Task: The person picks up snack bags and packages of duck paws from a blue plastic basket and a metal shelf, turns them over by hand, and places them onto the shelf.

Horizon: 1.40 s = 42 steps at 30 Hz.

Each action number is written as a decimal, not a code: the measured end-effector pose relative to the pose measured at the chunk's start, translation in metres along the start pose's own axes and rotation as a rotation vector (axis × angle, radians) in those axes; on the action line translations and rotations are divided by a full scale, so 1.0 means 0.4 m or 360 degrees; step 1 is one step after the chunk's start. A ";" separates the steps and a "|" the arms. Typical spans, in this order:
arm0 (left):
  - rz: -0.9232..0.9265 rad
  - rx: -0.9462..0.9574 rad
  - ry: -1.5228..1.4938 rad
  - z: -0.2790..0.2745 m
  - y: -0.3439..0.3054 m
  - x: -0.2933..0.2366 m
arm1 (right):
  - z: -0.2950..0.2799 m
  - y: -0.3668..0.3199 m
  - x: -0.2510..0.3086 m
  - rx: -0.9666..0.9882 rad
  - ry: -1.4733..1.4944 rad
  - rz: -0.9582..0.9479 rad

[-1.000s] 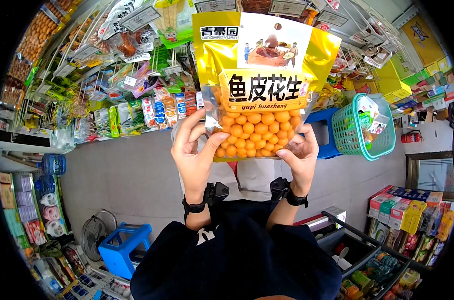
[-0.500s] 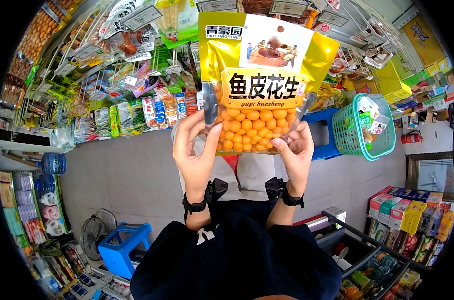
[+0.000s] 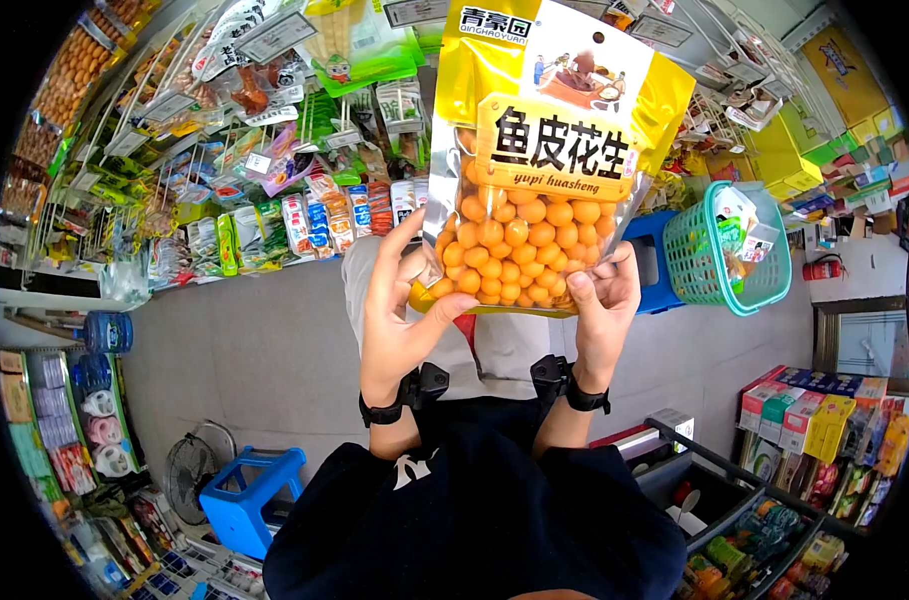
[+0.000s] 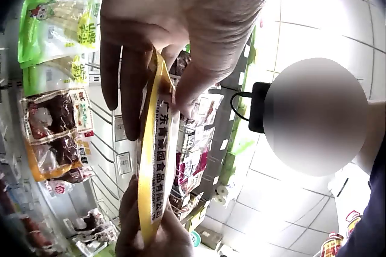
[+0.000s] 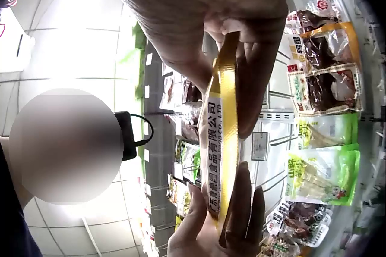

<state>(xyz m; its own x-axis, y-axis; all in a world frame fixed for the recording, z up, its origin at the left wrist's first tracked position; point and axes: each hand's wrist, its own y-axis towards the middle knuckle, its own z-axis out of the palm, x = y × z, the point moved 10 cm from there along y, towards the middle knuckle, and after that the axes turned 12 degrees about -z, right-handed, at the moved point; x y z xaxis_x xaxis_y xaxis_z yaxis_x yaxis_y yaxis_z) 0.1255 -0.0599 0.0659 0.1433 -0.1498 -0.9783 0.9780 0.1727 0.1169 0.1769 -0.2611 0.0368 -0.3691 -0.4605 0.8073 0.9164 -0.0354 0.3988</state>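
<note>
In the head view a yellow bag of coated peanuts [image 3: 534, 245], with a clear window full of round orange pieces, is held up in front of the body, its front facing the camera and its top leaning right. My left hand [image 3: 402, 320] pinches the lower left corner, thumb across the front and fingers behind. At the lower right corner my right hand [image 3: 606, 310] grips with its thumb on the front. Both wrist views look along the bag's gold bottom edge [image 4: 146, 166], where printed characters show on a white strip.
Racks of hanging snack packets [image 3: 264, 200] line the wall ahead. To the right a green basket [image 3: 702, 255] with packets inside stands on a blue stool [image 3: 650, 265]. Another blue stool [image 3: 236, 505] and a fan [image 3: 186, 470] are at lower left. Boxed goods [image 3: 824, 430] fill the right.
The bag has moved up and to the right and tilted clockwise, partly leaving the top of the view. My left thumb has slid to the bag's lower corner.
</note>
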 end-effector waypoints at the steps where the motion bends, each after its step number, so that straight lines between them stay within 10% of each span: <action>1: -0.0039 0.0028 -0.0082 0.002 0.001 0.004 | -0.001 0.001 0.001 -0.0001 0.0000 -0.0001; 42: 0.0091 -0.0268 0.0249 -0.023 -0.006 -0.014 | 0.064 0.001 0.041 0.0203 -0.0110 -0.0134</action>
<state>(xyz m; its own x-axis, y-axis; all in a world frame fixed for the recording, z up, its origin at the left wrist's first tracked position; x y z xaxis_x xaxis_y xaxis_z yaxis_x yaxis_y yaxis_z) 0.1209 -0.0506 0.0697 0.1595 0.0151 -0.9871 0.9281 0.3384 0.1552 0.1671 -0.2458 0.0614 -0.4575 -0.3982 0.7951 0.8564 0.0436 0.5145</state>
